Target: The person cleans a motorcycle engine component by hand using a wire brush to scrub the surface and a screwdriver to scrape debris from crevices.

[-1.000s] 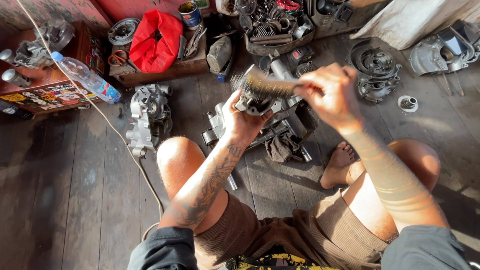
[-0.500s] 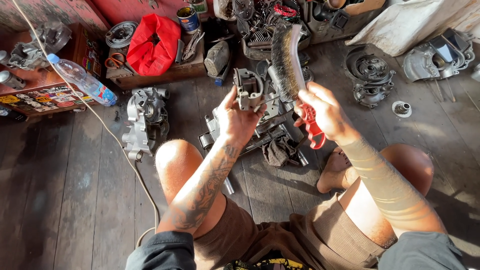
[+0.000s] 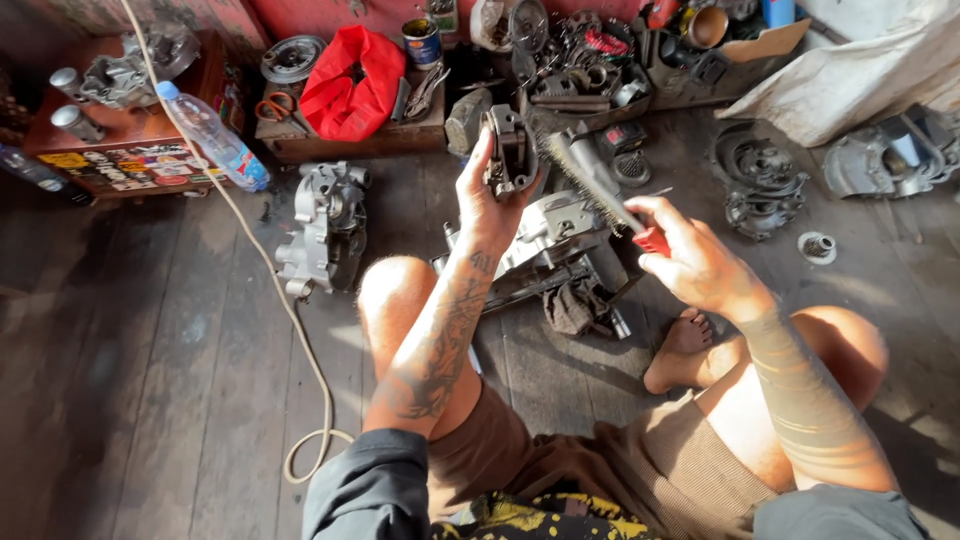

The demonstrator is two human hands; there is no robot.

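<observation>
Fingers: left hand [image 3: 492, 200] wrapped tight around a small metal part [image 3: 511, 150]; right hand [image 3: 695, 262] curled closed on the red handle of a wire brush [image 3: 598, 187].
Part: raised above the left knee, upright.
Brush: bristles just right of the part.
Floor: engine casing [image 3: 325, 228] left of the knee, rag [image 3: 572, 305] between the legs.

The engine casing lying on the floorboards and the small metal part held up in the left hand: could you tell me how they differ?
The engine casing lies on the wooden floor, untouched; the small metal part is held up in the left hand. The casing is clearly larger. The casing looks pale silver in sunlight, the small part darker and grimier. The wire brush in the right hand is beside the small part, not the casing. Both are metal engine pieces.
</observation>
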